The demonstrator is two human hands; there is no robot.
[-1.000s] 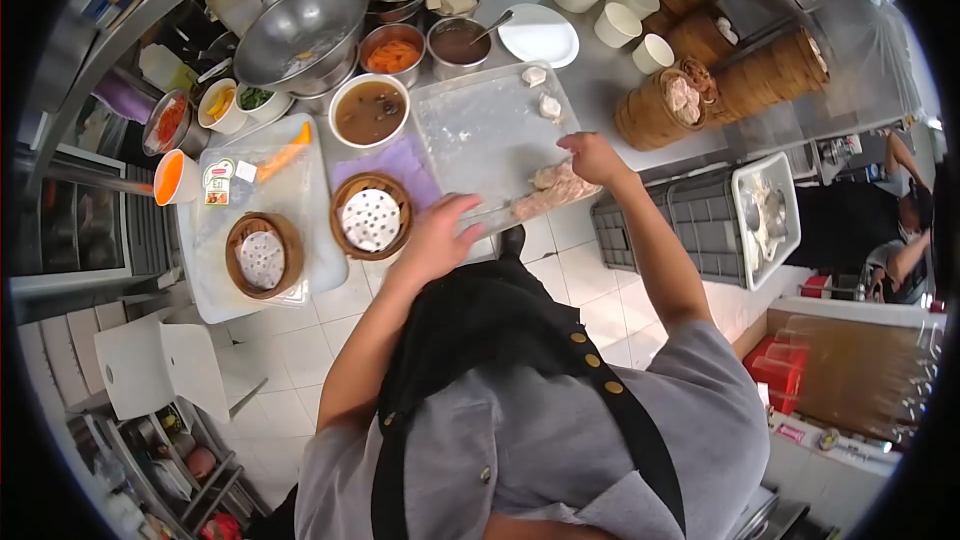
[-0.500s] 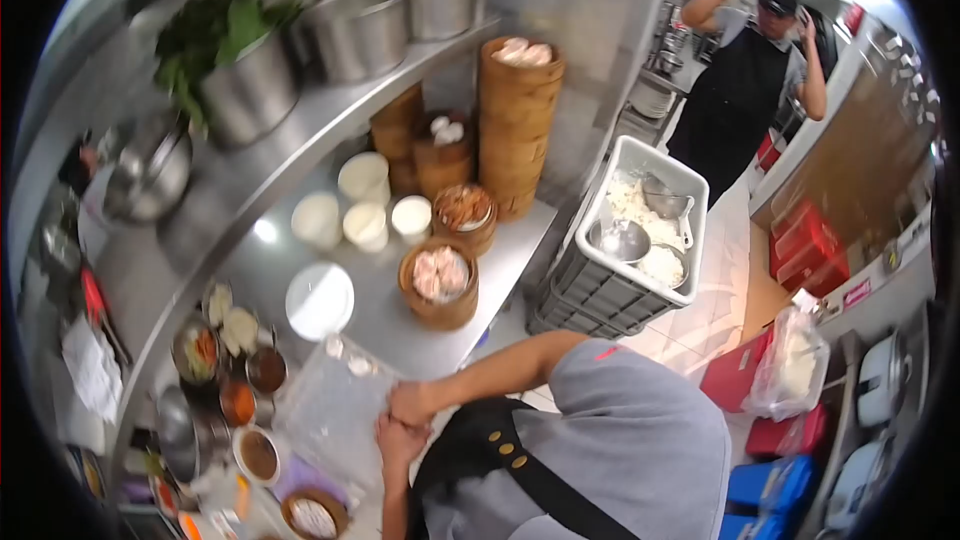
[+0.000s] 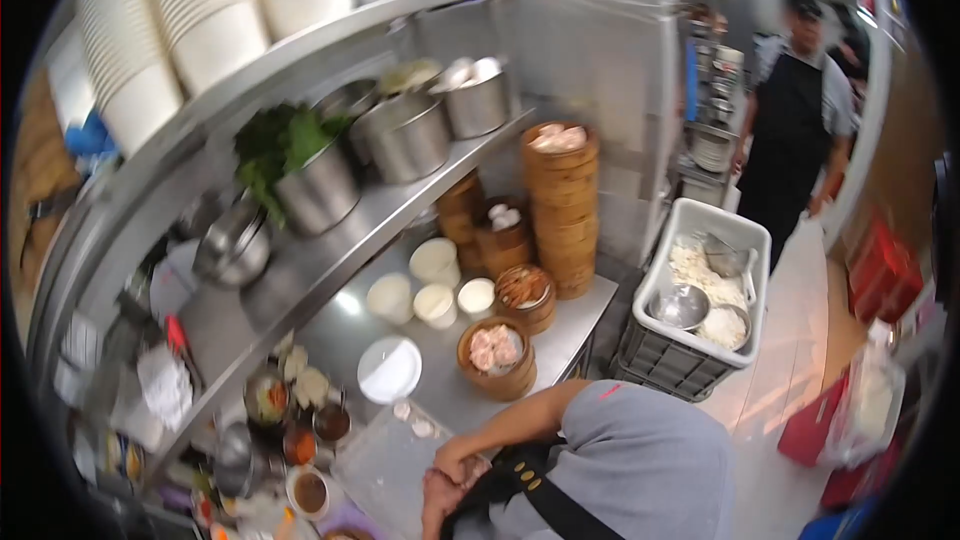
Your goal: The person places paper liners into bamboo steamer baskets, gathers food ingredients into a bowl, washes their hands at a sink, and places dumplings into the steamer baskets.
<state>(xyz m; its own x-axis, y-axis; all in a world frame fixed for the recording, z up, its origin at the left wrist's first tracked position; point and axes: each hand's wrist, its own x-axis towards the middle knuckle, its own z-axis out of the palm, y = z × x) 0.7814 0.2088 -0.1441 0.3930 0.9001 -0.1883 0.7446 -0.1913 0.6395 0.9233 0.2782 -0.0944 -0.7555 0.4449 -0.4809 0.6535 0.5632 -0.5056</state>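
My right hand and my left hand are close together over the near edge of the counter, fingers closed. A pale bit shows between them, too small and blurred to name. Just beyond lies a translucent flat sheet or board with a few small pale pieces at its far end. Near it stand a round white plate or lid and a bamboo steamer holding pinkish dumplings.
Tall stacked steamers, white tubs and a steamer of reddish-brown food stand farther back. Bowls of sauce lie left. A steel shelf overhangs the counter. A crate and a co-worker are to the right.
The view has swung, so the counter sits lower and farther right, and stacked white containers show above. My hands stay together. The co-worker has lowered both arms from beside the head.
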